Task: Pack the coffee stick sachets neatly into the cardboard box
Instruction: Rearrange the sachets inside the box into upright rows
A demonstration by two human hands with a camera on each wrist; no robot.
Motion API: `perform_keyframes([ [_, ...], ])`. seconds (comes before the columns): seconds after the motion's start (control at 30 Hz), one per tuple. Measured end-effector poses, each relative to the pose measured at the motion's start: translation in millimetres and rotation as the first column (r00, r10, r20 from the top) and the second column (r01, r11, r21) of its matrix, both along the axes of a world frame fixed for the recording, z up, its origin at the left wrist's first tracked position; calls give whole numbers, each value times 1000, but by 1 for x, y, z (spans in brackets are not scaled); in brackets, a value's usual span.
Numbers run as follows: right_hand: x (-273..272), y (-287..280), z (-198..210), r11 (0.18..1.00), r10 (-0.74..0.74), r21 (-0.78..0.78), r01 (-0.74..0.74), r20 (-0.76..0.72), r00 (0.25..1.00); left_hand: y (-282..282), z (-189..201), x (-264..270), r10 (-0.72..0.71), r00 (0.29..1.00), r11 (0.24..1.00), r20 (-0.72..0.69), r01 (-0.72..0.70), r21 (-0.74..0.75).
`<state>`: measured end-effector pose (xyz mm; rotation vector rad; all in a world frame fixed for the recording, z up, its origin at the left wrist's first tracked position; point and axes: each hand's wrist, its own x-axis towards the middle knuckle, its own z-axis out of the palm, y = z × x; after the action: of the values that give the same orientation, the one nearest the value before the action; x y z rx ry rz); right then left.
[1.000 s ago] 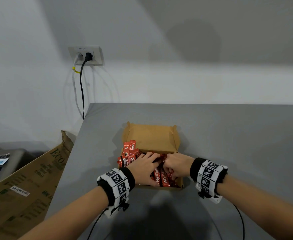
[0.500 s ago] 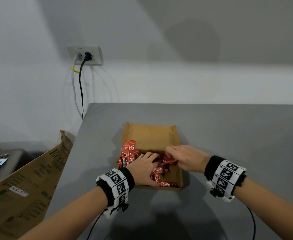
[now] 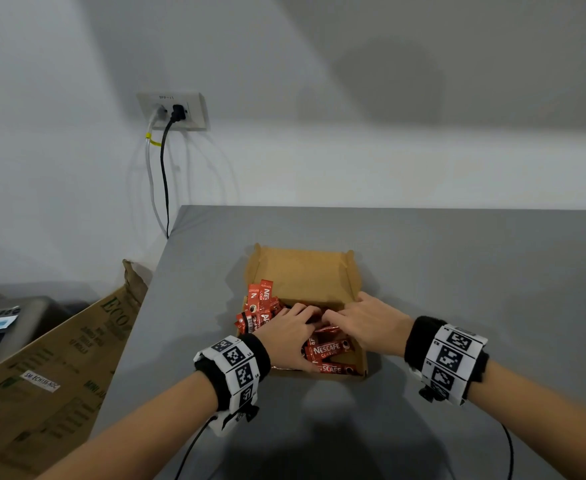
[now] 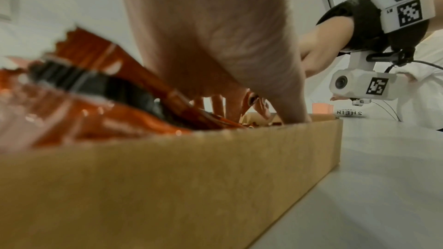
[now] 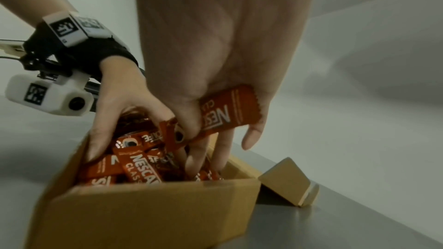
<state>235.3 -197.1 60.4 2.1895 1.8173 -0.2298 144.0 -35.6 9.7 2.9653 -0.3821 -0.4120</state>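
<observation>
- mid-pack, by the look of it: both hands down in the cardboard box (image 3: 302, 271) at centre of head view, sorting red nescafe stick sachets (image 3: 326, 351).
- right hand (image 5: 215, 63) pinching one sachet (image 5: 225, 113) betw thumb & fingers, above the pile.
- left hand (image 3: 286, 337) resting fingers spread on the pile, nothing gripped.
- next, probably: lay held stick flat & parallel w/ the rest.
- sachets jumbled, crossing; some poking over box's left wall (image 3: 258, 299).

table: grey flat tabletop (image 3: 457, 271)
wall: white wall outlet plate (image 3: 173, 110), black cable (image 3: 164, 174) and grey cable (image 3: 151, 174) plugged in
floor left: large printed brown cardboard carton (image 3: 49, 375)
</observation>
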Motion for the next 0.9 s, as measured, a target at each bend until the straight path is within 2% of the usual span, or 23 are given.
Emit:
perform_keyframes([
  [0.2, -7, -1, -12, 997, -55, 48, 62, -121, 991, 0, -2, -1, 4, 1000, 1000, 21, -3, -29],
  [0.4, -1, 8, -20, 989, -143, -62, 135, -164, 976, 0, -1, -1, 8, 1000, 1000, 7, -8, -21],
  [0.47, 4, 6, -11, 978, -209, -37, 207, -254, 944, 0, 1, -1, 11, 1000, 1000, 1, -11, -24],
  [0.53, 13, 0, 1, 947, -308, 2, 322, -283, 908, 0, 3, -1, 18, 1000, 999, -11, -18, -36],
  [0.6, 16, -3, 7, 925, -352, 64, 373, -218, 910, -1, 3, 0, 29, 1000, 998, -10, -29, -51],
  [0.73, -2, 9, -8, 946, -320, 61, 320, -4, 947, -1, 1, 0, 26, 1000, 996, 6, -25, -89],
  [0.9, -1, 17, -23, 902, -427, 76, 425, 7, 904, 1, 5, -1, 41, 999, 992, 22, -38, -122],
])
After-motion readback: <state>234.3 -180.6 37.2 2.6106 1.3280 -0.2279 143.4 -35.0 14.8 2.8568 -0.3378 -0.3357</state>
